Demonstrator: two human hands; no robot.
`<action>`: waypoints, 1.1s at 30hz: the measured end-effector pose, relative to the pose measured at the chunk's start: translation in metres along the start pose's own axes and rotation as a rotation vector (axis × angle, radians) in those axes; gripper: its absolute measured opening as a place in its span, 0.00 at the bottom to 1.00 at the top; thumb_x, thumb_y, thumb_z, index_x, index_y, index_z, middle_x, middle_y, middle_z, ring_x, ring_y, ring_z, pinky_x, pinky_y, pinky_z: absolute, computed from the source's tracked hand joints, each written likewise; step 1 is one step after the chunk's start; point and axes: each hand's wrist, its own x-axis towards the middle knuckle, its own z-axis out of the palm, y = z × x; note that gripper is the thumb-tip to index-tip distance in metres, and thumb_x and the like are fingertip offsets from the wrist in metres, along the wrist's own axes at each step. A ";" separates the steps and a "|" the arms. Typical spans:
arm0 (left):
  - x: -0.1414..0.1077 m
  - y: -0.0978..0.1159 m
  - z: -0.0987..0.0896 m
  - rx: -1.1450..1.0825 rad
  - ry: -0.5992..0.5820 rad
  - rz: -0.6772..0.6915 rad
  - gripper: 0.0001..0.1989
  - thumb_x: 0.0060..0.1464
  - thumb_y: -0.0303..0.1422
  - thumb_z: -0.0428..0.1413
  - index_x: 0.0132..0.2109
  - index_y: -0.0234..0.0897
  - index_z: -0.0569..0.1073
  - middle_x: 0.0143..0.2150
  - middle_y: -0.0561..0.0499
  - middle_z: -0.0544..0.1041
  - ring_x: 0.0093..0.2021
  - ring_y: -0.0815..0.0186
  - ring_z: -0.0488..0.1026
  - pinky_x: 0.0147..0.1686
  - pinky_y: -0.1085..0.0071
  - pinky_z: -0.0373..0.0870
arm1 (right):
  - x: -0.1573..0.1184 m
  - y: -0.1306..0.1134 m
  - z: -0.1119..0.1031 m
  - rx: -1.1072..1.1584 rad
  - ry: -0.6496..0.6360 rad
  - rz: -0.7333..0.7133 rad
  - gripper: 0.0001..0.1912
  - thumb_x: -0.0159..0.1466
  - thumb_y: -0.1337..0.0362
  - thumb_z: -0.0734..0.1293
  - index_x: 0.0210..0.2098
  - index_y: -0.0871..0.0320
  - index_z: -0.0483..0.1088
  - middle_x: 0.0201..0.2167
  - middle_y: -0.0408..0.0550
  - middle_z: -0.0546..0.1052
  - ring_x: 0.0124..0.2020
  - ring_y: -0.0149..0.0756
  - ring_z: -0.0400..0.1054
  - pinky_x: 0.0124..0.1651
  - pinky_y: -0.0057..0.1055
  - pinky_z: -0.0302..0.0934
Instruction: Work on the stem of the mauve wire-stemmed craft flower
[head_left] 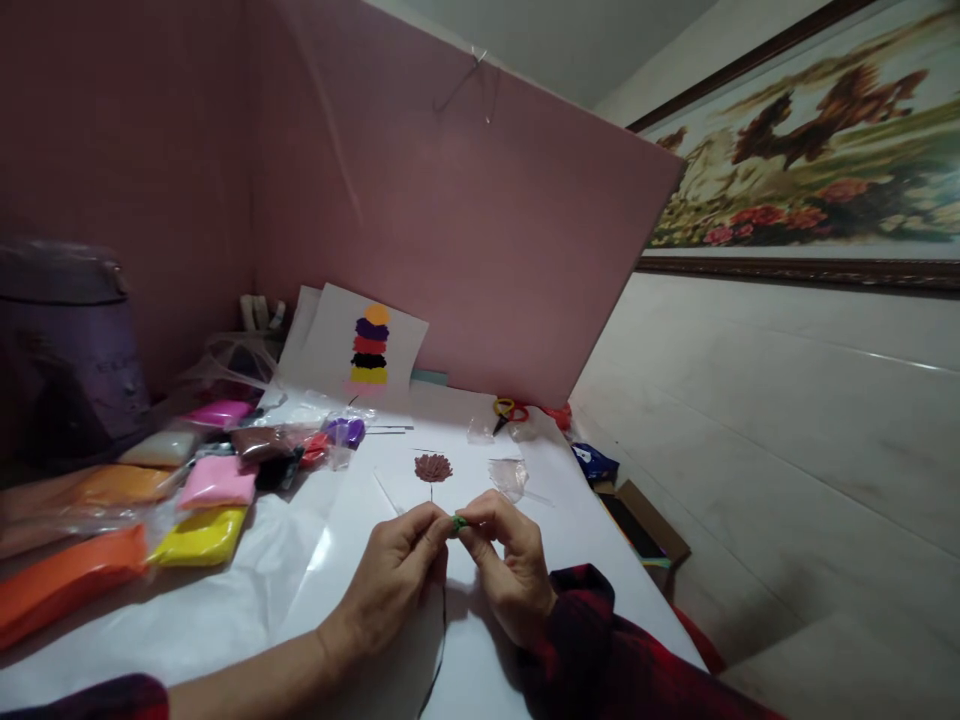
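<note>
Between the fingertips of both hands is a small lump of green clay (pixel 457 523). My left hand (pixel 397 570) pinches it from the left, thumb and forefinger together. From the right, my right hand (pixel 506 560) grips it between thumb and forefinger. Just beyond the hands is a brown, many-petalled clay flower (pixel 433 467) with a thin dark stem running down behind my left fingers. A dark wire (pixel 443 625) shows below my left hand and bends toward the near edge; whether the left hand also holds it is hidden.
Bags of coloured clay, among them pink (pixel 217 482), yellow (pixel 201 537) and orange (pixel 75 580), lie at the left. Scissors (pixel 510 410) rest at the back. A clear plastic bag (pixel 510 478) lies right of the flower. A painted card (pixel 360 350) leans on the pink wall (pixel 450 220).
</note>
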 end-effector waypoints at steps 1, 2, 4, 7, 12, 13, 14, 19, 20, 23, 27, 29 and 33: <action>0.000 0.000 0.001 -0.005 0.001 -0.016 0.22 0.58 0.48 0.52 0.25 0.36 0.64 0.18 0.57 0.61 0.22 0.71 0.57 0.24 0.73 0.54 | -0.001 0.001 0.000 0.009 0.010 -0.008 0.03 0.65 0.68 0.65 0.36 0.57 0.72 0.28 0.44 0.69 0.29 0.33 0.64 0.30 0.30 0.58; -0.001 0.000 0.002 -0.018 0.004 -0.030 0.22 0.58 0.48 0.52 0.24 0.36 0.64 0.19 0.57 0.61 0.22 0.71 0.57 0.23 0.73 0.54 | -0.002 0.001 -0.001 0.016 0.016 -0.015 0.04 0.65 0.69 0.66 0.36 0.56 0.72 0.28 0.44 0.69 0.29 0.33 0.63 0.30 0.30 0.57; -0.002 0.000 0.003 -0.048 -0.015 -0.065 0.21 0.58 0.47 0.52 0.24 0.36 0.64 0.19 0.57 0.61 0.22 0.71 0.57 0.23 0.73 0.54 | -0.002 0.000 -0.001 0.024 0.017 -0.025 0.06 0.65 0.71 0.66 0.39 0.55 0.73 0.29 0.44 0.70 0.29 0.32 0.63 0.31 0.30 0.58; -0.003 0.001 0.002 -0.074 -0.027 -0.099 0.20 0.58 0.46 0.53 0.26 0.35 0.66 0.19 0.58 0.61 0.21 0.72 0.57 0.23 0.74 0.54 | -0.001 -0.002 -0.001 0.016 -0.005 -0.033 0.10 0.64 0.75 0.65 0.40 0.53 0.72 0.30 0.44 0.69 0.30 0.32 0.64 0.30 0.29 0.58; -0.001 0.001 -0.001 -0.072 -0.054 -0.136 0.19 0.55 0.46 0.55 0.27 0.35 0.67 0.19 0.58 0.62 0.20 0.72 0.58 0.22 0.74 0.54 | 0.001 -0.006 0.001 -0.022 0.020 -0.084 0.14 0.62 0.78 0.65 0.41 0.53 0.72 0.30 0.44 0.69 0.30 0.31 0.64 0.30 0.28 0.59; 0.000 0.001 -0.002 -0.075 -0.056 -0.141 0.19 0.54 0.47 0.55 0.27 0.35 0.67 0.18 0.58 0.63 0.20 0.72 0.58 0.21 0.74 0.54 | 0.001 -0.006 0.001 -0.026 0.017 -0.097 0.14 0.62 0.78 0.65 0.41 0.53 0.72 0.30 0.44 0.69 0.29 0.31 0.64 0.30 0.28 0.59; 0.000 0.001 -0.002 -0.077 -0.058 -0.143 0.19 0.54 0.47 0.55 0.27 0.35 0.67 0.18 0.58 0.63 0.19 0.73 0.58 0.21 0.75 0.54 | 0.001 -0.006 0.001 -0.027 0.010 -0.111 0.14 0.62 0.78 0.65 0.41 0.53 0.72 0.30 0.44 0.69 0.29 0.31 0.64 0.30 0.28 0.59; 0.004 0.004 -0.003 -0.073 -0.073 -0.114 0.21 0.52 0.49 0.57 0.27 0.34 0.67 0.18 0.58 0.64 0.19 0.73 0.60 0.21 0.76 0.54 | 0.001 -0.005 0.000 -0.024 -0.010 -0.147 0.12 0.62 0.76 0.64 0.38 0.54 0.73 0.29 0.45 0.69 0.28 0.31 0.63 0.28 0.27 0.58; 0.004 0.004 -0.002 -0.075 -0.084 -0.117 0.21 0.52 0.49 0.57 0.27 0.34 0.67 0.17 0.58 0.64 0.19 0.73 0.60 0.21 0.76 0.54 | 0.002 -0.004 0.000 -0.024 -0.011 -0.146 0.12 0.62 0.76 0.64 0.38 0.54 0.73 0.29 0.45 0.69 0.28 0.31 0.63 0.28 0.27 0.58; 0.004 0.004 -0.001 -0.077 -0.089 -0.120 0.22 0.52 0.51 0.57 0.28 0.35 0.67 0.17 0.59 0.64 0.18 0.73 0.60 0.20 0.76 0.54 | 0.003 -0.004 0.001 -0.022 -0.011 -0.142 0.13 0.62 0.76 0.64 0.39 0.54 0.75 0.29 0.45 0.68 0.28 0.31 0.64 0.29 0.27 0.59; 0.004 0.002 -0.002 -0.044 -0.044 -0.086 0.22 0.53 0.50 0.56 0.26 0.36 0.65 0.16 0.59 0.63 0.18 0.73 0.59 0.20 0.76 0.54 | 0.005 -0.004 0.002 -0.029 -0.038 -0.180 0.15 0.62 0.76 0.62 0.43 0.55 0.75 0.31 0.47 0.69 0.31 0.33 0.66 0.29 0.28 0.60; 0.004 0.003 -0.003 -0.001 -0.047 -0.056 0.21 0.53 0.49 0.56 0.25 0.36 0.64 0.16 0.58 0.64 0.18 0.73 0.58 0.21 0.75 0.54 | 0.005 -0.005 0.003 -0.026 -0.040 -0.195 0.14 0.64 0.74 0.61 0.44 0.56 0.74 0.32 0.48 0.71 0.32 0.35 0.67 0.32 0.30 0.61; 0.004 0.005 -0.004 0.080 -0.026 -0.003 0.20 0.54 0.47 0.55 0.23 0.36 0.64 0.19 0.56 0.65 0.22 0.71 0.59 0.23 0.74 0.56 | 0.004 -0.005 0.005 -0.016 0.002 -0.126 0.11 0.67 0.70 0.60 0.43 0.57 0.73 0.32 0.49 0.72 0.33 0.37 0.67 0.34 0.33 0.61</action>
